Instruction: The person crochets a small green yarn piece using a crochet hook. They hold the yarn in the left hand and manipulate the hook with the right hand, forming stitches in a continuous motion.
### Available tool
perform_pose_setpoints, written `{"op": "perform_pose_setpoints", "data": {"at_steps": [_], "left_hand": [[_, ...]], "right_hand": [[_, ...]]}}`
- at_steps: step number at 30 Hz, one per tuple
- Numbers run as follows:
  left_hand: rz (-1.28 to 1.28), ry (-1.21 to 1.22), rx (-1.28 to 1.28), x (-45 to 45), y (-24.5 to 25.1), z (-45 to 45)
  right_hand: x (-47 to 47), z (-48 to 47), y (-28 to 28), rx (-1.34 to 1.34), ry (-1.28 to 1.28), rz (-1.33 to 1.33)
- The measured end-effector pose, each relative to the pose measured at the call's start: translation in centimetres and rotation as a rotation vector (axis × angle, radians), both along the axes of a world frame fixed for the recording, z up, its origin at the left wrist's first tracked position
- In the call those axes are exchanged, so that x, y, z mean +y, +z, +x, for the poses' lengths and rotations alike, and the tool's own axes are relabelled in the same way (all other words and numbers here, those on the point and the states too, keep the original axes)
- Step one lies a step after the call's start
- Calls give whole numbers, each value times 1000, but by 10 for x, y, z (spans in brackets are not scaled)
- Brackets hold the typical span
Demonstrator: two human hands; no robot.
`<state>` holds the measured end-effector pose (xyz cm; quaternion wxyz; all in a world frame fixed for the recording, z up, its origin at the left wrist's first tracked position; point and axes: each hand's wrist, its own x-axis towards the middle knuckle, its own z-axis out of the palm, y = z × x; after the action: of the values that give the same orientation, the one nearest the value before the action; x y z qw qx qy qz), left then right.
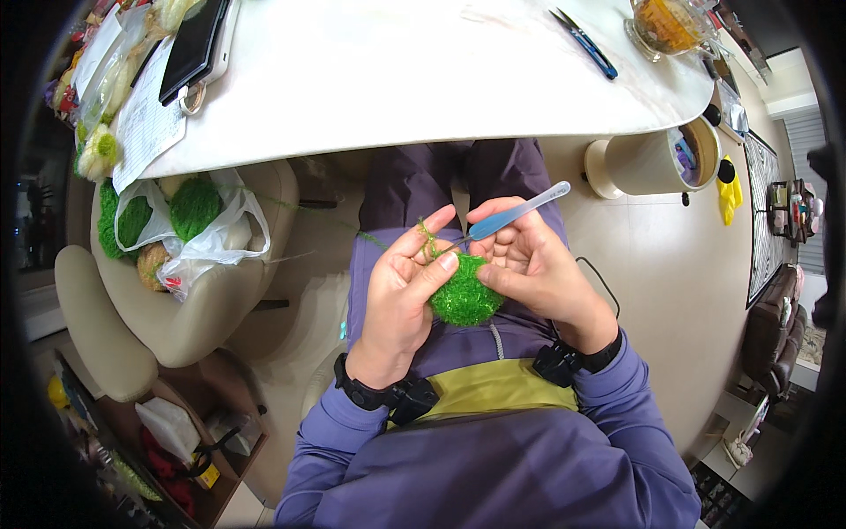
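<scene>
Above my lap, a rounded green crocheted piece (466, 291) sits between my two hands. My left hand (410, 274) pinches its upper left edge with the thumb, and green yarn (428, 239) loops over the raised index finger. In my right hand (529, 258) is a crochet hook (505, 217) with a blue-to-clear handle, slanting up to the right. Its metal shaft points left toward the yarn at the top of the piece; the hook's tip is hard to make out. The right thumb rests on the piece's right edge.
On the chair (198, 324) at left, a white plastic bag (228, 254) holds green yarn balls (195, 208), with a strand running toward my hands. The marble-look table (396, 79) carries thread snips (588, 49), a glass cup (667, 30), a tablet-like device (193, 49) and papers (149, 109). A bin (651, 162) stands right.
</scene>
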<state>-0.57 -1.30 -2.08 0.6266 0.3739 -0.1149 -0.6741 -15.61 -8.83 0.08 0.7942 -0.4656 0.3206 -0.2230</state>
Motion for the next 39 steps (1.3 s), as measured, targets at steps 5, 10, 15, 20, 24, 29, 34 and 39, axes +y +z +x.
{"op": "perform_pose_setpoints", "data": {"at_steps": [5, 10, 15, 20, 24, 29, 34, 39], "left_hand": [[-9, 18, 282, 2, -4, 4], [16, 49, 300, 2, -7, 3], [-4, 65, 47, 1, -4, 2], [-33, 69, -130, 1, 0, 1], [-54, 55, -100, 2, -1, 2], [-50, 23, 220, 3, -8, 3], [-47, 7, 346, 3, -11, 3], [-18, -3, 368, 2, -12, 2]], "right_hand": [[-1, 0, -2, -58, -5, 70], [-5, -2, -12, -150, 20, 111], [-6, -3, -17, -169, -17, 165], [-6, -3, -15, -158, -28, 183], [-6, -3, -14, -162, -30, 198], [-5, -2, -14, -184, -29, 190], [-5, 0, -15, -200, -34, 185], [-4, 2, -14, -213, -38, 181]]}}
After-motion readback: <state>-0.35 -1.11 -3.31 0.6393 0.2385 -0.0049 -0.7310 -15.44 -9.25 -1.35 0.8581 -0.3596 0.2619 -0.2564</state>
